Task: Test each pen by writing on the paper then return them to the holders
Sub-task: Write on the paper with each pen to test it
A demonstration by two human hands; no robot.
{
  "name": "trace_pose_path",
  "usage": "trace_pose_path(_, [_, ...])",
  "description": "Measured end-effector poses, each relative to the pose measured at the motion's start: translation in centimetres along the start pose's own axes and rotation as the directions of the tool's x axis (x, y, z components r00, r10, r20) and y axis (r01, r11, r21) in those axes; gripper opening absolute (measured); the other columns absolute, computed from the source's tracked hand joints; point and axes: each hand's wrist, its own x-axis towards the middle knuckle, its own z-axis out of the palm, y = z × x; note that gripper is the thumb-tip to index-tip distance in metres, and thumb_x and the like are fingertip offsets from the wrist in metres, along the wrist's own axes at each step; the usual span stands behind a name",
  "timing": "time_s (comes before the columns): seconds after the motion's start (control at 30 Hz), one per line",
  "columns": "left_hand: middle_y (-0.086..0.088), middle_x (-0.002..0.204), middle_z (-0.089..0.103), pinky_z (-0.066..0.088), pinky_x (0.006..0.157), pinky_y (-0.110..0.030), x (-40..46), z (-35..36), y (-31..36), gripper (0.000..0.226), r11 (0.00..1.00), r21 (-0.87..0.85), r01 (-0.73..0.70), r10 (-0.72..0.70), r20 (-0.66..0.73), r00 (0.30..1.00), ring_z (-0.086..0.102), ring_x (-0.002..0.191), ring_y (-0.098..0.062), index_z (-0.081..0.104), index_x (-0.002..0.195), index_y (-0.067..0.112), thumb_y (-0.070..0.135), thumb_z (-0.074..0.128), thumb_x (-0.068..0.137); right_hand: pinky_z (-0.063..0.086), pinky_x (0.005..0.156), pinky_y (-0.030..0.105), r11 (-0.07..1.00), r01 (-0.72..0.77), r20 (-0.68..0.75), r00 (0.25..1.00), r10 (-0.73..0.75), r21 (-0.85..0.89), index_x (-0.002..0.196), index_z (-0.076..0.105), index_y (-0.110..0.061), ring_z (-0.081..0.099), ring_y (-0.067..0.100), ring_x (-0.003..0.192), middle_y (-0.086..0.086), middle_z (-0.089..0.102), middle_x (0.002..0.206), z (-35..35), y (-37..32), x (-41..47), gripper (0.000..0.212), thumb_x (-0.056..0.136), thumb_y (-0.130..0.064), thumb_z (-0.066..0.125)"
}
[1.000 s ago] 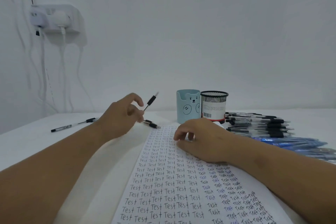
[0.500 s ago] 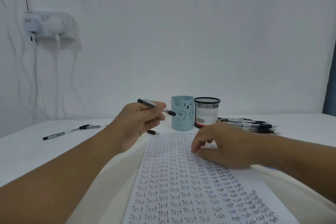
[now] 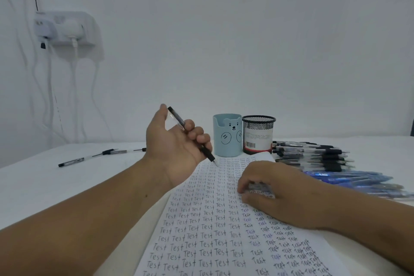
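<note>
- Both hands are over the bench (image 3: 33,186) in the head view: my left hand (image 3: 177,145) is raised with the palm turned toward me, fingers curled round a black pen (image 3: 190,135), its tip pointing down at the top left corner of the paper (image 3: 212,237).
- My right hand (image 3: 284,192) rests on the paper with fingers curled over a blue pen (image 3: 261,191), which is partly hidden under them.
- Rows of the word "Test" fill the paper.
- Behind the paper stand two holders, touching or nearly so: a light blue bear holder (image 3: 227,135) and a black mesh holder (image 3: 258,134).
- To the right lies a pile of black pens (image 3: 313,155), and nearer me a pile of blue pens (image 3: 358,180).
- Far left, two loose pens (image 3: 89,158) lie on the bench.
- On the wall, a white socket (image 3: 65,29) has cables hanging from it.
</note>
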Motion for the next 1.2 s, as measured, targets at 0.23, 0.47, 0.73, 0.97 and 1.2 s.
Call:
trace_pose_path(0.23, [-0.001,0.059,0.020,0.031,0.059,-0.029,-0.5,0.5,-0.3,0.049,0.999,-0.026,-0.038,0.037,-0.023,0.999,0.025,0.050,-0.018,0.030,0.051,0.016,0.048,0.039,0.088,0.040,0.082,0.006,0.998,-0.046,0.002,0.999,0.046,0.031,0.108,0.066,-0.037,0.052,-0.010,0.100,-0.024,0.062,0.103,0.1,-0.3,0.4,0.016,0.095,-0.044,0.063])
trace_pose_path(0.47, [-0.015,0.068,0.058,0.052,0.086,-0.048,-1.2,0.8,-1.4,0.049,0.997,-0.062,-0.036,0.039,0.045,0.998,0.072,0.076,-0.036,0.037,0.063,0.014,0.047,0.030,0.098,0.059,0.081,0.033,0.826,-0.172,-0.058,0.969,0.240,0.537,0.115,0.052,-0.036,0.071,0.012,0.086,-0.008,0.070,0.097,-0.1,0.3,0.2,0.037,0.088,-0.028,0.075])
trace_pose_path(0.73, [-0.018,0.127,0.069,0.030,0.119,-0.047,-1.2,0.7,-2.7,0.048,0.982,0.161,0.097,-0.133,0.225,0.965,0.052,0.134,-0.036,0.045,0.069,0.013,0.046,0.023,0.096,0.045,0.069,0.020,1.000,-0.004,-0.424,0.906,0.012,0.021,0.107,0.076,-0.030,0.054,0.000,0.082,-0.017,0.056,0.088,-0.2,0.6,0.9,0.021,0.087,-0.038,0.074])
trace_pose_path(0.97, [-0.008,0.137,0.064,0.020,0.120,-0.038,-1.5,0.7,-4.2,0.074,0.593,0.802,-0.073,-0.183,0.222,0.958,0.045,0.139,-0.017,0.057,0.137,0.019,0.064,0.010,0.100,0.040,0.053,0.024,0.967,-0.243,-0.328,0.909,0.256,0.081,0.080,0.075,-0.018,0.046,0.007,0.051,0.002,0.066,0.063,-2.9,-0.2,-0.3,0.008,0.085,-0.023,0.071])
trace_pose_path(1.2, [0.025,0.144,0.048,0.037,0.116,-0.044,-2.2,-1.2,-3.7,0.071,-0.167,0.927,-0.337,-0.460,0.229,0.858,0.046,0.135,-0.005,0.050,0.125,0.066,0.088,0.067,0.059,0.027,0.041,0.019,0.605,-0.310,0.121,0.935,0.332,0.734,0.075,0.059,0.001,0.044,0.018,0.049,0.012,0.059,0.061,-4.2,-1.6,-1.9,0.013,0.088,0.000,0.062])
